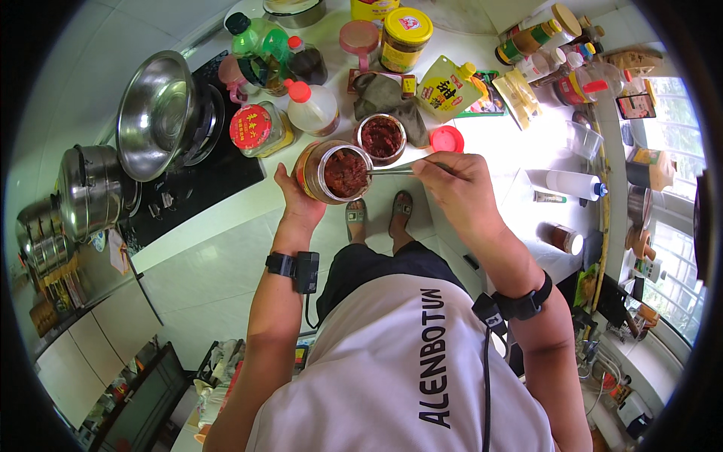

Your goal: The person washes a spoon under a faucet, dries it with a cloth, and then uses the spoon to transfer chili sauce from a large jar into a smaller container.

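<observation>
My left hand grips a glass jar around its side, its mouth tilted up towards me. Dark red paste fills much of that jar. Between the fingers of my right hand is the handle of a metal utensil; its far end reaches the jar's mouth, and its tip is hidden in or behind the paste. Right behind stands a second open jar with similar dark red paste. A red lid lies on the counter to the right of it.
A grey cloth, a green sauce pouch and a yellow-lidded jar are behind the jars. Left of them stand a red-capped bottle and a red-lidded jar. Steel basin and pot occupy the black cooktop side.
</observation>
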A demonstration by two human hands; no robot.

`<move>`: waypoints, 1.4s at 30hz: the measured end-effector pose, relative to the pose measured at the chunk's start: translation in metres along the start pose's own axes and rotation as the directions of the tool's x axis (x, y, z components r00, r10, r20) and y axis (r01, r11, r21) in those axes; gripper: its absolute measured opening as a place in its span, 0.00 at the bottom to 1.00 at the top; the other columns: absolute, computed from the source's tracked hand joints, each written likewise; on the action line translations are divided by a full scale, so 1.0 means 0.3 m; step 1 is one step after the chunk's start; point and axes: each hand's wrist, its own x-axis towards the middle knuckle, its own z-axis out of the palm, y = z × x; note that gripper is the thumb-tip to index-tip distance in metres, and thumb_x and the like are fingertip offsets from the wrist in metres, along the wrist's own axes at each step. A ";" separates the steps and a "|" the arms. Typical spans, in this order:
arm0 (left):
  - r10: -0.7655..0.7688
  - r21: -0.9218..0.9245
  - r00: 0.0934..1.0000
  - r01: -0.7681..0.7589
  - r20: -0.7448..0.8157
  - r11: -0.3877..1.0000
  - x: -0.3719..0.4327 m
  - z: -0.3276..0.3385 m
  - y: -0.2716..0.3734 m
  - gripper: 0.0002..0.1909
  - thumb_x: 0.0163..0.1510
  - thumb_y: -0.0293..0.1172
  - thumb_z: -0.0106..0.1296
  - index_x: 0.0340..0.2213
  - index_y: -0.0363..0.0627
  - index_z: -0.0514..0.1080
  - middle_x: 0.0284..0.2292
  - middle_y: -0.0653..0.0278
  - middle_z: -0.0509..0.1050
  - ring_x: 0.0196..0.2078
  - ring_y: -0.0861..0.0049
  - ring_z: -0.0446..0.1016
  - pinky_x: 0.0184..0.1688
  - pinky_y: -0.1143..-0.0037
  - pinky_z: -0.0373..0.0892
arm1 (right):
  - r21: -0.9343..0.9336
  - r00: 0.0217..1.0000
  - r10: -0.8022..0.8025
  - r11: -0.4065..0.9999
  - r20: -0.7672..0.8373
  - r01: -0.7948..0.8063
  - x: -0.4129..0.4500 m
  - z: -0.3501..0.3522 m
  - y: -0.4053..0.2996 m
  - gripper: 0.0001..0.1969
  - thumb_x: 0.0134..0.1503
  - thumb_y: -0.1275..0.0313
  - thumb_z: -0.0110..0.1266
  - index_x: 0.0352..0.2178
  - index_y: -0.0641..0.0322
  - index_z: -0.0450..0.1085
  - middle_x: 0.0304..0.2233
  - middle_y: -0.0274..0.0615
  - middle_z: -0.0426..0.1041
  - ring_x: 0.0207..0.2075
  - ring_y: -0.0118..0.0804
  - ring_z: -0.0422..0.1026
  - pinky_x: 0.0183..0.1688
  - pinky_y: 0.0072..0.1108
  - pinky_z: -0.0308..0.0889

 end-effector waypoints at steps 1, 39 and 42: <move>-0.003 -0.012 1.000 0.003 0.003 1.000 0.005 -0.009 -0.002 0.46 0.53 0.71 0.21 0.58 0.48 0.61 0.58 0.57 0.65 0.61 0.60 0.62 0.63 0.57 0.57 | -0.002 1.000 -0.002 1.000 0.002 0.002 0.001 -0.001 -0.002 0.09 0.55 0.73 0.57 0.26 0.72 0.76 0.17 0.30 0.68 0.20 0.19 0.61 0.23 0.17 0.57; -0.048 -0.108 0.990 0.033 -0.133 0.994 -0.035 -0.021 0.015 0.47 0.54 0.71 0.20 0.58 0.47 0.62 0.57 0.57 0.66 0.59 0.60 0.64 0.62 0.58 0.59 | -0.742 0.726 -0.680 0.437 0.096 0.508 0.108 0.033 0.071 0.03 0.53 0.75 0.55 0.29 0.62 0.71 0.23 0.45 0.72 0.24 0.49 0.73 0.24 0.34 0.67; -0.061 -0.113 0.982 0.041 -0.180 0.993 -0.052 0.015 0.029 0.45 0.57 0.67 0.13 0.58 0.45 0.61 0.57 0.58 0.66 0.61 0.61 0.62 0.65 0.61 0.55 | -0.750 0.689 -0.711 0.379 0.140 0.543 0.076 0.023 0.033 0.03 0.52 0.75 0.56 0.30 0.61 0.71 0.24 0.42 0.73 0.24 0.47 0.73 0.23 0.33 0.67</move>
